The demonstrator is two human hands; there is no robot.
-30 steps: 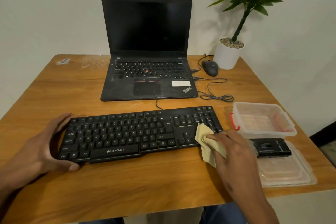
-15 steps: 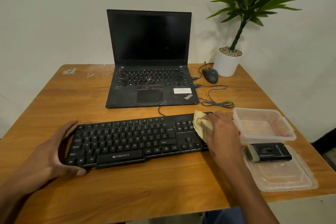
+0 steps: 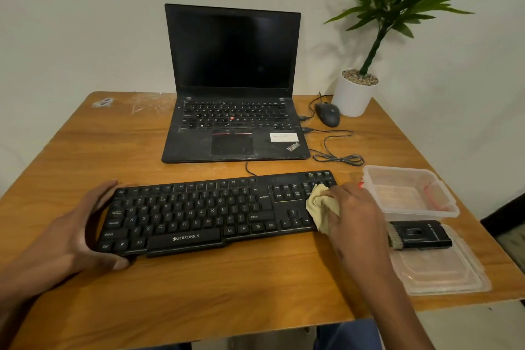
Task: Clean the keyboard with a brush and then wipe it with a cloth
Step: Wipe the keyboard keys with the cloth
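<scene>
We see the right hand [image 3: 353,212] gripping the bunched cloth [image 3: 321,207] on the keyboard [image 3: 199,213], having slid it from the front-right corner keys back over the number pad, so wiping is under way. The left hand [image 3: 76,230], as before, grips the keyboard's left end near the surface's front edge. The brush [image 3: 417,236] lies unmoved on a lid [image 3: 440,273].

Wooden table [image 3: 199,287]: black keyboard [image 3: 199,213] in front, open black laptop [image 3: 233,111] behind it, black mouse [image 3: 328,113] and white potted plant [image 3: 355,94] rear right, clear plastic container [image 3: 443,207] right of keyboard, black brush [image 3: 420,234] on clear lid [image 3: 443,273] before container.
</scene>
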